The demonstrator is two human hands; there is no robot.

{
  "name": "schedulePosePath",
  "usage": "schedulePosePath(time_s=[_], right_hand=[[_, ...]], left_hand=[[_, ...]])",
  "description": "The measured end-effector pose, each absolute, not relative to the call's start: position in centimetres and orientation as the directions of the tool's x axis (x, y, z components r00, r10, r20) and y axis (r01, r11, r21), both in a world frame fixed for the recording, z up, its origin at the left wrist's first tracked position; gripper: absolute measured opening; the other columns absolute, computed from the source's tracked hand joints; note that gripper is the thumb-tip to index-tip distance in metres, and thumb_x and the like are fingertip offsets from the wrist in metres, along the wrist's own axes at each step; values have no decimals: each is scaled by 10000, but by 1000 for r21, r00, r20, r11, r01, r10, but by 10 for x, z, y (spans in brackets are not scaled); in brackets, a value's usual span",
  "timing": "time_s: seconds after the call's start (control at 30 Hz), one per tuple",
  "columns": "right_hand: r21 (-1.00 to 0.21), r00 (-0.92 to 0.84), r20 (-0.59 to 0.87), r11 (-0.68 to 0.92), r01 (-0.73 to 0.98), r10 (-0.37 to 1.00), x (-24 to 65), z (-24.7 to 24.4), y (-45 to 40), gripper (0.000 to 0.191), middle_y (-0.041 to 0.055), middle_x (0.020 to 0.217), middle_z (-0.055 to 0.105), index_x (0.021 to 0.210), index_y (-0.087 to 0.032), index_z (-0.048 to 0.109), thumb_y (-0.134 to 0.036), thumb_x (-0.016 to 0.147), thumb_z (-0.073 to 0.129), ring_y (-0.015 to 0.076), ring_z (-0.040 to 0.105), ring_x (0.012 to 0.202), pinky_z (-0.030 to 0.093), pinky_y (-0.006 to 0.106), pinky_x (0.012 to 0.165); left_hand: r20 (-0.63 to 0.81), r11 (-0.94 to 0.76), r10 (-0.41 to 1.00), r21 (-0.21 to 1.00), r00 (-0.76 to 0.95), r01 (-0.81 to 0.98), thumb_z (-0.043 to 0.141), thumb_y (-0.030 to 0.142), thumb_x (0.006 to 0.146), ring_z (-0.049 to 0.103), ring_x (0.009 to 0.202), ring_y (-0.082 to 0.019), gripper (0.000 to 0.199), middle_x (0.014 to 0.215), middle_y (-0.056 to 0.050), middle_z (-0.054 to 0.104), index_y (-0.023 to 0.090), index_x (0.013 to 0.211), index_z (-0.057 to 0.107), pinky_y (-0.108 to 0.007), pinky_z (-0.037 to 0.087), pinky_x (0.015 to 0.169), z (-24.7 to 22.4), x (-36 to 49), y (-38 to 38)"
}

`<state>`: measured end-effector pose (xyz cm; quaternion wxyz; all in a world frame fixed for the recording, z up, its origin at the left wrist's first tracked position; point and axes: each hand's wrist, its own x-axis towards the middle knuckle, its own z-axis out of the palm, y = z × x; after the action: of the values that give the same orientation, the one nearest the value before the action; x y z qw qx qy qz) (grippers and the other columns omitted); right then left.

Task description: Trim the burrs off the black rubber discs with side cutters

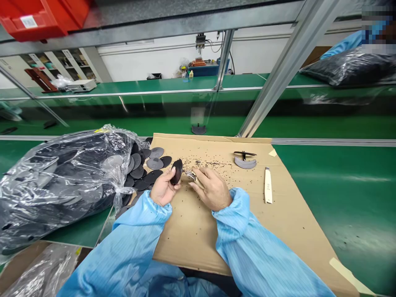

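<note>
Blue sleeves are seen nearest, both forearms laid over a cardboard sheet spread on the green tabletop.

Left hand: closed around a dark oval disc, which is held up on edge, thumb and fingers curled at its lower rim.

Right hand: fingers curled shut on a small metal cutter; its tip is brought against the disc's edge. Exact contact point cannot be told.

Dark crumbs are scattered on the cardboard just beyond the hands.

To the left, loose discs are spilled from a clear plastic bag.

Further right, a pale knife handle is laid flat; beyond it, a curved grey piece.
</note>
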<state>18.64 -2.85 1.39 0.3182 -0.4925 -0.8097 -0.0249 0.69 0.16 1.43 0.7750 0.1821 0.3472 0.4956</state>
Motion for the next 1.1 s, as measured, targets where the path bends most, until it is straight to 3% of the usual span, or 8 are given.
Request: schedulePosePath(time_s=[0.27,0.57,0.9,1.0,1.1], right_hand=[[-217,-315,534,487,846,785,188,13,-29,365,107,1011,598,1237,-178,567,-353,927,484,245,528,880,448,369,794],[-243,-270,540,455,856,797,186,13,-29,352,99,996,590,1213,-171,577,-334,903,542,238,517,878,427,359,788],[-161,-353,508,489,857,786,187,20,-31,272,64,925,625,1168,-178,589,-219,906,528,210,529,794,424,316,760],[-194,-338,487,477,857,806,185,18,-32,260,62,901,628,1150,-180,598,-207,900,527,204,557,793,442,300,743],[-317,-291,498,484,815,817,183,12,-32,255,71,912,623,1139,-183,598,-259,907,525,200,583,820,468,290,760]], left_hand=[[-350,438,898,644,267,-627,687,211,773,480,515,-76,192,696,-14,543,137,877,543,-158,319,402,12,7,2],[-392,491,869,596,304,-636,586,170,843,459,491,-67,81,689,-16,514,129,852,516,-144,314,382,15,7,2],[-358,457,888,625,288,-633,616,179,825,479,494,-73,120,672,-6,512,131,850,509,-146,338,382,15,8,0],[-361,441,896,658,258,-611,659,180,789,531,528,-89,172,710,-14,549,135,880,520,-161,398,411,15,8,-1],[-278,384,923,711,266,-590,715,150,727,572,595,-93,298,792,-20,585,147,972,545,-161,442,459,14,7,2]])
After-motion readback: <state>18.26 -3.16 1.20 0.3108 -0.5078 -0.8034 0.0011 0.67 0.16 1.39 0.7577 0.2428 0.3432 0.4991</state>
